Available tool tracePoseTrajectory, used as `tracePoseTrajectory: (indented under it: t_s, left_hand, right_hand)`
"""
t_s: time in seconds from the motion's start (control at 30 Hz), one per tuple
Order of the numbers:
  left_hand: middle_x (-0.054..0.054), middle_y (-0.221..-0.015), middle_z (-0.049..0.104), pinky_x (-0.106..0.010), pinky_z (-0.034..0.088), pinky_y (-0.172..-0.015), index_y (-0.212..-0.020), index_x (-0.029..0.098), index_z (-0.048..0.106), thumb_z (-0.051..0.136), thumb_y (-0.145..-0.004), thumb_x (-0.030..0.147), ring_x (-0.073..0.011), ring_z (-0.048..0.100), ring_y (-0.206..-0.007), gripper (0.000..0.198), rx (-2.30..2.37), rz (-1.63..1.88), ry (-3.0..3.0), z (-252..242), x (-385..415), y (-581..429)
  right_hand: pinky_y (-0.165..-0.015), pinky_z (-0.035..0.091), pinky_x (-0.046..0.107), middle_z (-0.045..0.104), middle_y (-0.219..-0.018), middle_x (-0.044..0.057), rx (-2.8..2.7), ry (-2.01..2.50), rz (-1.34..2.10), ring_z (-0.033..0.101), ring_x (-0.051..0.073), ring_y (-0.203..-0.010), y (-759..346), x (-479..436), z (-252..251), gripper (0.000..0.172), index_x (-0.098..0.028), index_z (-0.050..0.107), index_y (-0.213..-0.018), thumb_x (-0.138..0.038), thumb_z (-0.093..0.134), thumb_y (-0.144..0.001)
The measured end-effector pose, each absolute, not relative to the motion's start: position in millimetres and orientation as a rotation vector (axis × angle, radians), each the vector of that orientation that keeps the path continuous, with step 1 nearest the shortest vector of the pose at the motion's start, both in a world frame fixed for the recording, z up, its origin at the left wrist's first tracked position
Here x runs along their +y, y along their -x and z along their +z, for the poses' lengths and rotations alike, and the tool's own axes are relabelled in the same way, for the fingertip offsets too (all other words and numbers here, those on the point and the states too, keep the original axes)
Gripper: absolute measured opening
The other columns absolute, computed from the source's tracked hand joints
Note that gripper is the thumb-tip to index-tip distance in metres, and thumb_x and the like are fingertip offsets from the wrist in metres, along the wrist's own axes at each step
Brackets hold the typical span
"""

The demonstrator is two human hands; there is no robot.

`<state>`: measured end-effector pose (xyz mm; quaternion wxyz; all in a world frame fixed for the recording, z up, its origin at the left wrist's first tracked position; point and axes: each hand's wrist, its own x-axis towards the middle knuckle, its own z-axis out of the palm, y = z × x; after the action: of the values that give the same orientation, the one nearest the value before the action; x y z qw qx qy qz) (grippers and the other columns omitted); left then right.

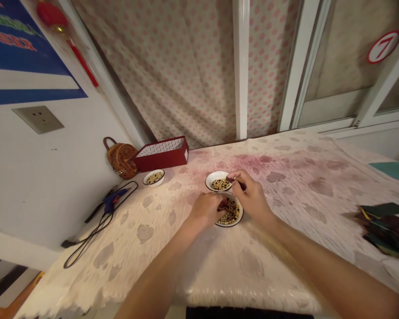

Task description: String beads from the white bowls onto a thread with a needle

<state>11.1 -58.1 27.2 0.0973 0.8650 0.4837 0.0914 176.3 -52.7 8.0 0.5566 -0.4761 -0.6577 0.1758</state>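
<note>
Two white bowls with dark rims stand one behind the other, holding yellow and dark beads or beans. Over the left side of the near bowl [240, 215] is my left hand [206, 210], its fingers bent down around something reddish brown, too small to name. My right hand [251, 195] is at the right edge of the far bowl [209, 180], its fingers pinched on a small dark brown piece that I cannot make out. A third bowl [154, 178] with similar contents stands farther left.
A dark red box [164, 160] and a brown bag [122, 158] stand at the back left against the wall. A blue glue gun [113, 199] with a looped cable lies at left. Dark green and brown sheets [387, 228] lie at right.
</note>
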Motion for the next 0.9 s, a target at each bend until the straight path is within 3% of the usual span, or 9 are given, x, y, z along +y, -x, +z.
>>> tracePoseTrajectory:
  t_s: [0.17,0.37,0.67,0.9]
  left_hand:
    - [-0.005,-0.091,0.077,-0.035,0.05,-0.084,-0.09,0.02,0.076,0.065,-0.08,0.013,-0.0245,0.07,-0.087,0.016,1.424,0.342,-2.532,22,-57,-12]
    - [-0.003,-0.088,0.077,-0.028,0.05,-0.072,-0.093,0.02,0.075,0.062,-0.082,0.012,-0.0184,0.069,-0.078,0.019,1.381,0.674,-2.258,22,-56,-9]
    - [-0.003,-0.082,0.074,-0.026,0.048,-0.072,-0.082,0.017,0.073,0.067,-0.082,0.021,-0.0152,0.064,-0.075,0.007,1.169,0.984,-1.92,18,-49,-8]
    - [-0.004,-0.08,0.071,-0.024,0.043,-0.067,-0.09,0.012,0.075,0.084,-0.073,0.042,-0.0118,0.058,-0.07,0.035,0.96,1.048,-1.399,17,-40,-1]
  right_hand:
    - [-0.069,0.048,0.032,0.071,-0.079,0.001,-1.552,1.12,0.442,0.067,0.02,-0.07,-176,-54,10,0.017,-0.024,0.059,-0.102,-0.024,0.047,-0.091]
    - [-0.071,0.048,0.032,0.073,-0.083,0.002,-1.558,1.104,0.459,0.069,0.02,-0.075,-176,-55,11,0.016,-0.024,0.058,-0.102,-0.023,0.047,-0.09]
    - [-0.068,0.046,0.029,0.074,-0.084,0.0,-1.597,1.037,0.475,0.068,0.018,-0.072,-174,-56,7,0.016,-0.024,0.058,-0.103,-0.022,0.048,-0.091]
    - [-0.064,0.046,0.028,0.071,-0.08,-0.001,-1.654,0.977,0.542,0.064,0.016,-0.065,-172,-56,7,0.016,-0.023,0.058,-0.104,-0.022,0.046,-0.094]
